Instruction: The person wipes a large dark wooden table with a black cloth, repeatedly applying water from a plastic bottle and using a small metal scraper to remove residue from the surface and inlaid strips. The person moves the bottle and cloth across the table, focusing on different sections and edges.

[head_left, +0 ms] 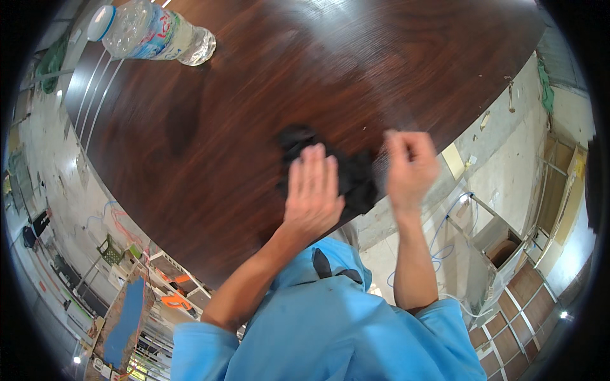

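My left hand [312,187] lies flat with its fingers stretched out, pressing on a crumpled black cloth [358,181]. The cloth rests on a dark brown, glossy wood-grain tabletop [241,127], close to its near edge. To the right of the cloth, my right hand [412,166] hovers by the table's edge, apart from the cloth. Its fingers are curled with thumb and fingertips together, a little blurred by motion. Whatever they may pinch is too small to make out.
A clear plastic bottle [159,35] with a blue cap and printed label stands at the far left of the tabletop. Orange power tools [178,301] sit on a rack below left. A blue hose [438,238] and metal frames [499,225] occupy the floor at right.
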A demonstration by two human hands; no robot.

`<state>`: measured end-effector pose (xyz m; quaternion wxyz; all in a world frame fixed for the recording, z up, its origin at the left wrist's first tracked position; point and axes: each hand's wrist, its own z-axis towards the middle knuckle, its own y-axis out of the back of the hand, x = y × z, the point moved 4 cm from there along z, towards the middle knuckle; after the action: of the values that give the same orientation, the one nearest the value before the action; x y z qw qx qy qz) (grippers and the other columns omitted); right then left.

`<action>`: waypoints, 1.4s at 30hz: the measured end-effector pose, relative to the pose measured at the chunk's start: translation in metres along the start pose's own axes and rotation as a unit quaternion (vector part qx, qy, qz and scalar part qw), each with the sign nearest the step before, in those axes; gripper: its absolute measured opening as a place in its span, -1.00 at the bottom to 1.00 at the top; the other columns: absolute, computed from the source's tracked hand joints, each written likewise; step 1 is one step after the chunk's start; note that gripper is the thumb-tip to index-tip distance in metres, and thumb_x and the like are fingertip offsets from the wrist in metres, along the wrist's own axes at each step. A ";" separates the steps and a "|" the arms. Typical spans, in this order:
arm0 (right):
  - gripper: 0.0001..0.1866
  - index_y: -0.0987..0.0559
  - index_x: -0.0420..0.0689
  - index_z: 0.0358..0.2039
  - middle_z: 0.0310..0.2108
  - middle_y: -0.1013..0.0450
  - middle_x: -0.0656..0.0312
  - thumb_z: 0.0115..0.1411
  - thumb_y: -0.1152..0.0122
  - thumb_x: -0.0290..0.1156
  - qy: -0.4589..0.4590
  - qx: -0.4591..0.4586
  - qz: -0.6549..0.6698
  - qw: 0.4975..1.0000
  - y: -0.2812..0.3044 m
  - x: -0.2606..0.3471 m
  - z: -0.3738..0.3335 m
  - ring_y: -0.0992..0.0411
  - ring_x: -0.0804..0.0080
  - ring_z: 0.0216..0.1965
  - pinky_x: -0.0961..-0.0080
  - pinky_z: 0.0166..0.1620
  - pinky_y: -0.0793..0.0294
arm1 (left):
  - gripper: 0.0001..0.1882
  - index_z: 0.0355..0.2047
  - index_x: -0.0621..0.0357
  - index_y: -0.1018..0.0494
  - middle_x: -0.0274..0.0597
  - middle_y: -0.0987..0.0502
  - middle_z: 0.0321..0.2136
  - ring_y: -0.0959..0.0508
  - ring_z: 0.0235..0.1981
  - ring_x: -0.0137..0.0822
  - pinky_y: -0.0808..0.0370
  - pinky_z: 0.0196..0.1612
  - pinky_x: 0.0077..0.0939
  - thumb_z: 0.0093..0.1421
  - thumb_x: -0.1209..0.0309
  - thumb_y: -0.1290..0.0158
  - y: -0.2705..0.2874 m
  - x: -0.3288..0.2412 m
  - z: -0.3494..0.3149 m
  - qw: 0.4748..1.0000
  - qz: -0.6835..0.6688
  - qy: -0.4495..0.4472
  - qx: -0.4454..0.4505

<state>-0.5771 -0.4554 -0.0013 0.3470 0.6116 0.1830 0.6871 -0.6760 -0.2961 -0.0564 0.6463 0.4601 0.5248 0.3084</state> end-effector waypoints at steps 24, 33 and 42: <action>-0.93 -0.62 -0.19 -0.35 -0.32 -0.54 0.20 0.13 -0.32 -0.56 0.313 0.119 -0.052 0.941 -0.002 0.011 0.000 -0.53 0.29 -0.25 0.41 -0.11 -0.51 | -0.38 0.11 0.15 -0.58 -0.06 -0.57 0.20 -0.49 0.32 -0.09 -0.33 0.43 -0.01 -0.03 0.30 -0.26 0.056 0.048 -0.062 0.984 -0.054 -0.155 0.076; -0.87 -0.63 -0.21 -0.37 -0.32 -0.54 0.20 0.02 -0.35 -0.55 0.481 0.259 0.045 0.836 -0.065 0.019 -0.012 -0.52 0.27 -0.27 0.31 -0.20 -0.52 | -0.53 -0.11 0.14 -0.65 -0.04 -0.62 0.10 -0.54 0.26 0.05 -0.33 0.38 0.27 -0.09 0.30 -0.22 0.045 0.105 -0.177 0.998 -0.031 -0.049 -0.019; -0.87 -0.57 -0.18 -0.43 -0.37 -0.50 0.20 -0.03 -0.34 -0.52 0.542 0.255 0.084 0.797 -0.066 0.019 -0.007 -0.47 0.28 -0.33 0.35 -0.27 -0.49 | -0.58 -0.16 0.12 -0.68 -0.08 -0.66 0.05 -0.55 0.26 -0.01 -0.35 0.38 0.19 -0.09 0.32 -0.23 0.050 0.104 -0.171 0.998 -0.019 -0.042 -0.039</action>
<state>-0.5672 -0.3952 -0.0334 -0.0365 0.2191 0.4575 0.8610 -0.8098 -0.1387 -0.0555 0.6909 0.4368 0.4938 0.2966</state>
